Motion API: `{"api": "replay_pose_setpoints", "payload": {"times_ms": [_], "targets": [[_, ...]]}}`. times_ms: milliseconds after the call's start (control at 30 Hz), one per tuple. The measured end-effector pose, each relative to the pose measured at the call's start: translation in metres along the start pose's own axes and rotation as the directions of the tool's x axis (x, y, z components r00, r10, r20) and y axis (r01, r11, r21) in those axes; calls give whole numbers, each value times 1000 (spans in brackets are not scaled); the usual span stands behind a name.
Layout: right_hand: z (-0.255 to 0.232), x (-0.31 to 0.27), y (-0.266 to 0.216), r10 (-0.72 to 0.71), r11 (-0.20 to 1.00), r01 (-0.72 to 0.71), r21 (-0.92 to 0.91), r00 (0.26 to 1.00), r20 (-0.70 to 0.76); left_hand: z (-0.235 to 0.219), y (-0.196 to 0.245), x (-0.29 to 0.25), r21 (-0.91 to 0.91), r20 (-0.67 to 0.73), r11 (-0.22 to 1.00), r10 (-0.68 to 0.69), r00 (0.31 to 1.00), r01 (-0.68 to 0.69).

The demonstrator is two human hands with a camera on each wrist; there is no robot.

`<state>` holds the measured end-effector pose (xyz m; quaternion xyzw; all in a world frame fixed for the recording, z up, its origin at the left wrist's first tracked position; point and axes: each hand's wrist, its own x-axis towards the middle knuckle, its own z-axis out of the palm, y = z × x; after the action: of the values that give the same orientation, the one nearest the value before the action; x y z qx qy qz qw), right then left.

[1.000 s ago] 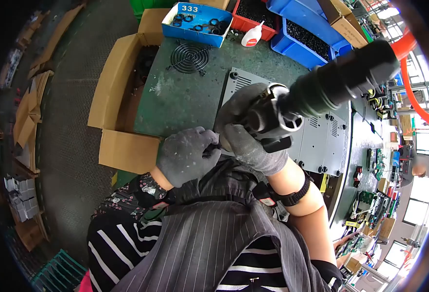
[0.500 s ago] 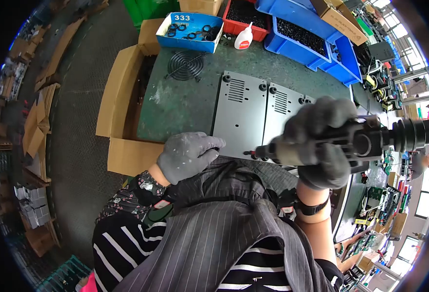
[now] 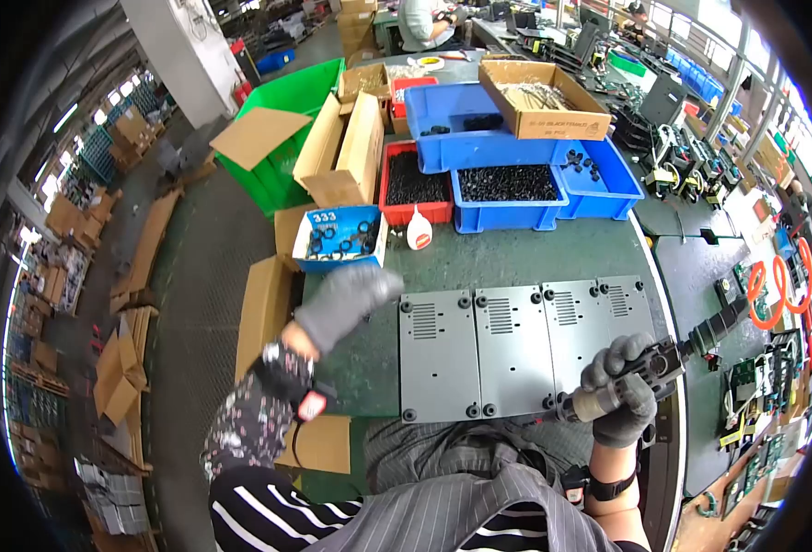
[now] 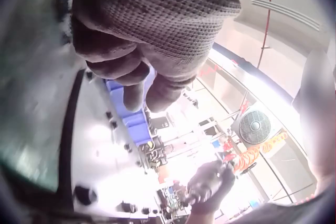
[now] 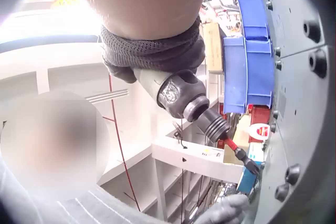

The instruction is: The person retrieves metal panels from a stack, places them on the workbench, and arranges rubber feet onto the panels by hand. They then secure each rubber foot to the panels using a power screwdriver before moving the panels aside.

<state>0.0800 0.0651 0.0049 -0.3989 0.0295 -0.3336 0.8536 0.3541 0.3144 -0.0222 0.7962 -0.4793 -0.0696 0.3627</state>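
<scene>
My gloved right hand (image 3: pixel 622 391) grips a pneumatic screwdriver (image 3: pixel 599 405) by its body. An orange coiled hose (image 3: pixel 778 294) lies beyond its rear end. In the right wrist view the red-collared bit (image 5: pixel 231 144) points away from the hand. Grey metal panels (image 3: pixel 438 359) lie side by side beneath, with black round feet at their corners. My gloved left hand (image 3: pixel 346 304), blurred, is over the bench left of the panels, just in front of the blue box (image 3: pixel 341 237) of black rings. Its fingers (image 4: pixel 113 69) are loosely bent, with nothing visible between them.
Behind the panels stand a white bottle (image 3: pixel 419 230), a red bin (image 3: pixel 415 189) and blue bins (image 3: pixel 507 214) of small black parts. An open carton (image 3: pixel 263 317) borders the bench on the left. Circuit boards (image 3: pixel 746 405) line the right side.
The head view has tilted up. My right hand has swung the screwdriver from beside the left hand to the right. My left hand has moved forward from the bench's near edge toward the blue box.
</scene>
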Motion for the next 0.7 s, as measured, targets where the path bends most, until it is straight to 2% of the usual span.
{"api": "replay_pose_setpoints", "payload": {"times_ms": [33,100,133,167,233,267,300,367,400,433,500,533,567,600,633,667,700], "targets": [[-2,-2,-4,-17,1000,17,-18,1000,-24,-8,-31,27,528,11,797,338,941,-292],[-12,-5,-10,-39,999,36,-32,997,-69,-26,-43,77,519,-144,828,329,933,-212],[-16,-8,-14,-49,998,47,-29,996,-80,-39,-36,100,-44,-198,982,-189,962,184],[-19,-11,-19,-58,997,53,-49,992,-111,-48,-26,122,-549,45,641,-617,786,536],[-31,-18,-28,-98,993,87,-79,983,-156,-44,-41,155,-728,16,541,-600,800,421],[-40,-21,-33,-105,993,96,-66,985,-139,-43,-47,164,-702,28,544,-624,781,460],[-48,-27,-39,-112,990,95,-104,980,-166,-37,-53,174,-709,-26,534,-672,740,460],[-57,-34,-52,-181,977,150,-153,961,-207,-37,-65,183,-777,104,429,-634,766,461],[-78,-41,-58,-226,955,165,-248,943,-243,-43,-84,185,-782,259,397,-494,830,481],[-83,-45,-65,-271,936,185,-300,921,-279,-39,-81,185,-872,192,267,-585,788,411],[-100,-58,-82,-270,914,101,-393,875,-402,-31,-78,179,-936,77,207,-666,742,284],[-118,-65,-90,-272,897,80,-435,876,-399,-28,-88,174,-944,44,239,-590,806,227],[-124,-67,-94,-364,856,136,-498,843,-396,-28,-104,166,-950,17,259,-507,861,171],[-129,-69,-99,-431,807,154,-570,814,-390,-39,-126,162,-918,-28,361,-471,882,164],[-133,-67,-101,-536,749,114,-653,683,-496,-37,-140,162,-878,-57,452,-425,903,157],[-160,-80,-108,-433,837,97,-539,720,-542,-35,-94,149,-843,-98,505,-479,872,183],[-165,-78,-104,-524,794,158,-588,668,-528,-41,-94,136,-530,-144,801,-409,901,279]]}}
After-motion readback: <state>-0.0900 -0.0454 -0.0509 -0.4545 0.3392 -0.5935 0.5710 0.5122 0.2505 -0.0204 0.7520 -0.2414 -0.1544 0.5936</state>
